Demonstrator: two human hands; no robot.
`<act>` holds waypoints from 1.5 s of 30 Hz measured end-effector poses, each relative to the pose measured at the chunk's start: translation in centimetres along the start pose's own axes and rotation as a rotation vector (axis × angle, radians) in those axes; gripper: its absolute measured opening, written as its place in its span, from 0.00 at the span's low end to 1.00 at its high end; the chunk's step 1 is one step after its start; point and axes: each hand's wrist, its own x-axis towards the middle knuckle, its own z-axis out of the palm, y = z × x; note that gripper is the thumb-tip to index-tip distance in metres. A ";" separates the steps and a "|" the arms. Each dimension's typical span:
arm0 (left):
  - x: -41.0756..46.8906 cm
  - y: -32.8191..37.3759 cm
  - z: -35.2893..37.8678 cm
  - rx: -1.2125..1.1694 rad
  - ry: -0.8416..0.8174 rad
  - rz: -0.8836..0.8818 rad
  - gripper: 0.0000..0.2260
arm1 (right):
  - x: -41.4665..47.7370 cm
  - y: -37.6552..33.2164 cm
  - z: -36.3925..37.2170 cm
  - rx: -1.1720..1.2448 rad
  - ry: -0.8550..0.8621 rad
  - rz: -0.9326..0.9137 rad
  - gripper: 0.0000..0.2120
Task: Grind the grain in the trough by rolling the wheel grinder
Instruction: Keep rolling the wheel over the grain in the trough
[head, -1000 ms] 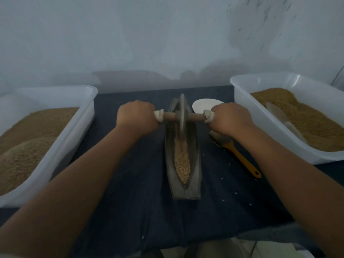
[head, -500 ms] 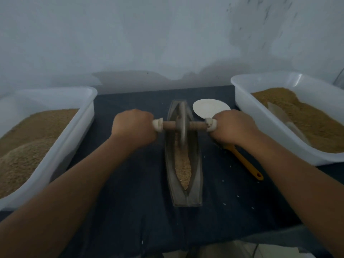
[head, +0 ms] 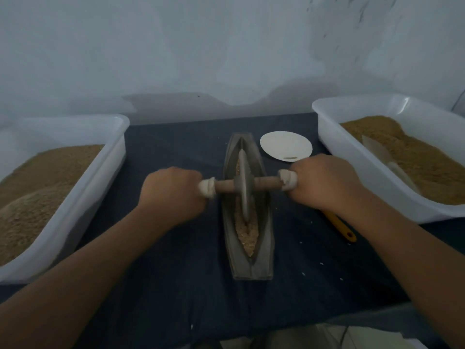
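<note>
A person's left hand [head: 173, 195] and right hand [head: 324, 182] each grip, fingers curled tight, one axle end of the wheel [head: 243, 185], which stands upright between them in the trough [head: 251, 269], its rim in the grain [head: 247, 235]. A plate [head: 285, 146] lies just beyond the right hand; the left tub [head: 75, 197] and right tub [head: 352, 159] sit outside the hands.
</note>
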 end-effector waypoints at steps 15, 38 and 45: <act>-3.5 -0.1 -0.2 0.018 0.121 0.052 0.20 | -1.2 0.5 -0.2 0.032 0.024 -0.089 0.20; 6.9 0.7 -0.9 -0.003 -0.031 -0.041 0.16 | 4.9 0.6 1.2 0.042 -0.005 0.137 0.14; 3.8 1.4 -1.0 0.003 -0.014 -0.070 0.14 | 3.6 0.5 1.2 0.014 0.003 0.094 0.14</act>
